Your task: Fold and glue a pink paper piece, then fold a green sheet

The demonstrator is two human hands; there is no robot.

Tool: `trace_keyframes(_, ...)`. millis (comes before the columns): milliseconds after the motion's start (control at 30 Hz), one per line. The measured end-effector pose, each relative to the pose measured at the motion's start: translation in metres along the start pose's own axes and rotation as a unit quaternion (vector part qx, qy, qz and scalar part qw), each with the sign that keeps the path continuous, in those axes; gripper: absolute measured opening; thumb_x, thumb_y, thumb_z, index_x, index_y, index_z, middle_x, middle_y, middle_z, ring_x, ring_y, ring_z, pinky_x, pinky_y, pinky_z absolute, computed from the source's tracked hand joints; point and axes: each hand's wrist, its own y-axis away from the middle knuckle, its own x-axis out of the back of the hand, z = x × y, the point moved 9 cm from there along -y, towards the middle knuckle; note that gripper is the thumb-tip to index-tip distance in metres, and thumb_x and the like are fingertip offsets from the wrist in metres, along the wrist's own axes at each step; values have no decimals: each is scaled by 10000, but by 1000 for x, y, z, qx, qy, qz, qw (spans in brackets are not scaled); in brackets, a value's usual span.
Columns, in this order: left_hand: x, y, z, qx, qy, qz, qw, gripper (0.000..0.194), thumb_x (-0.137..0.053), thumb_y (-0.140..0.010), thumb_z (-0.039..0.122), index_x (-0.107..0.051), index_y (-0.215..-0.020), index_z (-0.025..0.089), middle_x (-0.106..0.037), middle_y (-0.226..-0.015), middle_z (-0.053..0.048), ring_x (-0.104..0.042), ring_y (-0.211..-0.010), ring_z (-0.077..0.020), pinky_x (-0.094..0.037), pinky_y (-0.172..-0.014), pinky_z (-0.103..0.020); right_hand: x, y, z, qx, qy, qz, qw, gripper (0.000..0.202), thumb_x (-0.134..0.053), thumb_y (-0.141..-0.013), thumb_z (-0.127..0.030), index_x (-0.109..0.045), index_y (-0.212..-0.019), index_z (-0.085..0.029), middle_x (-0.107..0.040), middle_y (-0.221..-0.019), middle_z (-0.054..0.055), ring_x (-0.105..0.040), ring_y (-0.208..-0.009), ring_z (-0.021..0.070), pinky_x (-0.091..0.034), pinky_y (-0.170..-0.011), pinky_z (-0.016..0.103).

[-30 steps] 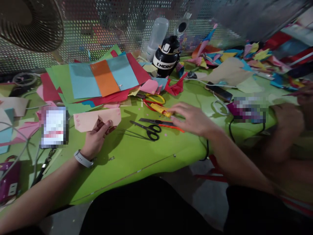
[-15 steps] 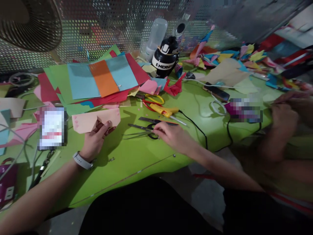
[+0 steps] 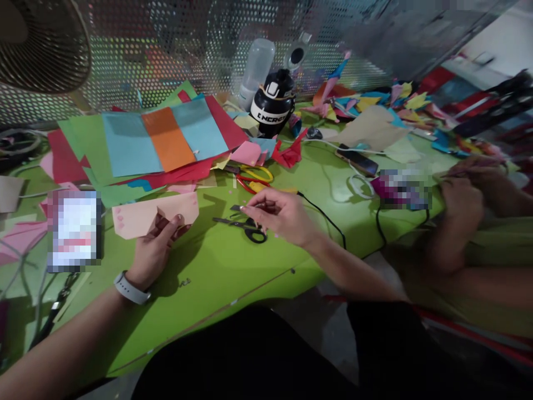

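Head view from where I sit: my left hand (image 3: pixel 155 250), wearing a watch with a pale band (image 3: pixel 131 289), pinches a pale pink sheet of paper (image 3: pixel 136 216) between thumb and fingers near its lower edge, holding it above the green table (image 3: pixel 233 278) on the left of the middle. Small pink marks sit at the sheet's left end. My right hand (image 3: pixel 287 218) is over the black-handled scissors (image 3: pixel 239 224), thumb and fingertips drawn narrow; whether anything is caught between them I cannot tell. Just beyond it lie yellow-and-red-handled tools (image 3: pixel 262 175), and a black cord (image 3: pixel 321 212) runs out from behind it to the table's edge. Behind the pink sheet I have a pile of blue, orange, red and green paper (image 3: pixel 166 139), with a black bottle (image 3: pixel 272 108) marked with white to its right. A phone (image 3: pixel 75 230) with a blurred bright screen lies left of my left hand. Far right, a co-worker's hands (image 3: pixel 462 194) rest near the table.
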Motion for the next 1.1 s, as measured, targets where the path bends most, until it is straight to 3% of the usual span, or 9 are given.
trace_keyframes(67,1,0,0,2,8,3,1000,255,-858,-690,247,-622,-759,181,-683,-865,7,-676,-884,-145,-614,-841,-277,0,-4,-8,56,104,22,993,229,-652,-856,-402,-685,-774,-191,-657,-676,4,-570,-558,103,-454,-525,241)
trace_keyframes(133,1,0,0,0,9,3,1000,255,-861,-686,243,-621,-743,180,-687,-861,6,-677,-876,-143,-616,-826,-262,-5,-8,-8,77,161,0,984,218,-630,-872,-376,-710,-773,-200,-701,-757,23,-607,-630,119,-470,-592,256)
trace_keyframes(233,1,-1,-1,1,-5,-7,1000,242,-846,-709,259,-617,-724,184,-699,-870,-3,-683,-877,-154,-616,-837,-275,-11,-12,6,48,153,-67,985,201,-628,-872,-380,-739,-820,-221,-736,-789,16,-642,-663,130,-490,-623,260)
trace_keyframes(400,2,-1,-2,-4,-17,-13,1000,222,-825,-735,270,-621,-745,185,-695,-879,-9,-678,-842,-157,-614,-830,-291,-10,-17,25,-4,151,-136,979,231,-694,-815,-404,-772,-900,-204,-736,-725,14,-595,-552,114,-440,-509,237)
trace_keyframes(667,-1,-2,0,-16,-21,-27,999,228,-830,-726,269,-631,-791,180,-629,-807,15,-638,-790,-136,-610,-776,-277,33,-48,22,60,145,44,987,194,-691,-832,-388,-774,-861,-215,-779,-839,35,-715,-705,176,-577,-675,305)
trace_keyframes(833,-1,-3,0,-16,-41,-22,999,238,-831,-721,289,-620,-756,184,-607,-764,17,-628,-756,-137,-613,-745,-279,29,-46,37,47,137,38,989,203,-675,-842,-403,-774,-882,-230,-786,-875,31,-732,-751,199,-598,-725,337)
trace_keyframes(1100,3,-4,-4,-23,-48,-30,998,196,-804,-758,278,-636,-794,184,-629,-813,9,-626,-764,-130,-606,-737,-271,11,-44,40,50,183,0,982,202,-665,-859,-383,-782,-940,-239,-781,-903,26,-711,-748,186,-568,-685,306)
